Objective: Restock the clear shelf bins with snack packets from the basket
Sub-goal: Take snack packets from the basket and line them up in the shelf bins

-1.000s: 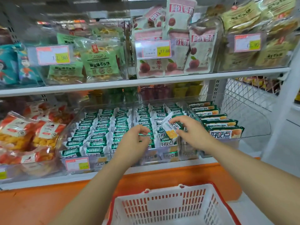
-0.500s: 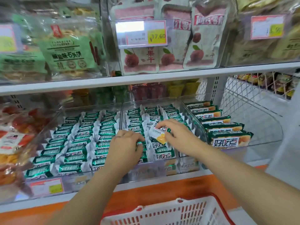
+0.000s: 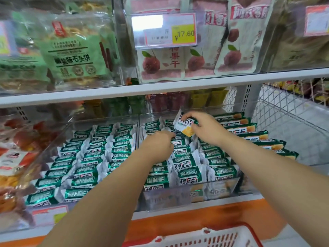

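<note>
Closest in is one white basket point(image 3: 222, 237) with a red rim, though its contents are out of sight. Past it comes the front wall of the clear bin point(image 3: 178, 195) and, to its left, a second bin point(image 3: 99, 122). Both are packed with green-and-white packets point(image 3: 188, 173) in what looks like three rows each, way too many to count. The left hand point(image 3: 156, 147) is the nearer one, knuckles up, fingertips down among the middle row, and whether they grip anything can't be told. Just beyond, on its right, the right hand point(image 3: 204, 129) pinches one snack packet point(image 3: 183, 126) between thumb and fingers above the back of that row. The packet's long axis tilts from upper left to lower right. It probably drops in right beside those left fingertips.
</note>
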